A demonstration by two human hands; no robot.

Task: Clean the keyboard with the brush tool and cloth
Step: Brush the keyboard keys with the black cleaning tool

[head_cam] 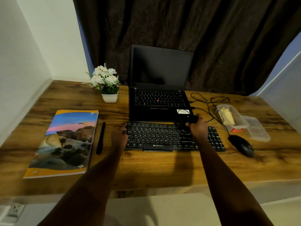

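Wooden desk (146, 170) — right hand (198, 128) holds brush tool (191, 119) at keyboard (156, 136).

Wood-grain table (146, 168) bearing, at left, a picture-covered book (65, 144) with a black pen (101, 138) just beside; at back, a white pot of flowers (109, 97) and an open laptop (156, 108); before that, a black keyboard (154, 136); at right, a mouse (241, 145), looped cables (205, 101), a clear container (231, 118), and a lid (257, 131).

Counter (146, 168), matt brown wood-grain; keyboard (156, 137), black matt plastic; notebook (65, 142) at its 9 o'clock, glossy paper cover; mouse (242, 145) at 3 o'clock, smooth black plastic; tub (231, 118) at 2 o'clock, cloudy translucent plastic; curtain (211, 38) at 12 o'clock, dark crinkled cloth.
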